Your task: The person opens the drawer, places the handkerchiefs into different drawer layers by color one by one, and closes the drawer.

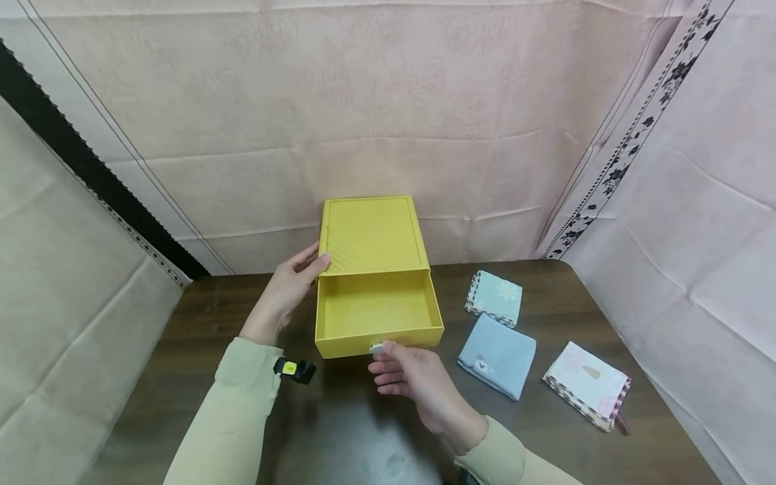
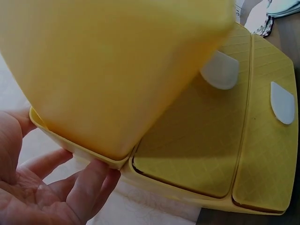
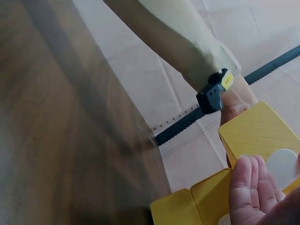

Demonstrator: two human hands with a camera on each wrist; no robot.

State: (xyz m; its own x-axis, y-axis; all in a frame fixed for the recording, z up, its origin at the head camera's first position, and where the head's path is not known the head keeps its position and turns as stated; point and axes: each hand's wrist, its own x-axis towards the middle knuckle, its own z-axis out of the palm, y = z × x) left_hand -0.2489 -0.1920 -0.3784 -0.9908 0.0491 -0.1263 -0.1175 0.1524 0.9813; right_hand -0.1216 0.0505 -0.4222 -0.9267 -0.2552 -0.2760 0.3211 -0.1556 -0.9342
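Note:
A yellow drawer unit [image 1: 372, 236] stands at the back of the table with its top drawer [image 1: 378, 306] pulled out. The inside of that drawer looks bare. My left hand [image 1: 287, 293] rests against the unit's left side, the thumb over the top edge near the front corner. In the left wrist view, this hand's fingers [image 2: 89, 187] touch the side wall. Between thumb and index finger, my right hand [image 1: 418, 384] pinches the white drawer tab [image 1: 377, 348]; its other fingers are loosely bent below. Lower drawers [image 2: 187, 140] with white tabs [image 2: 282, 103] look closed.
Right of the unit lie a folded mint cloth [image 1: 496, 298], a folded blue cloth [image 1: 497, 357] and a folded white cloth [image 1: 588, 384] with a checked edge on the dark wooden table [image 1: 339, 431]. Pale fabric [image 1: 364, 101] hangs behind and on both sides.

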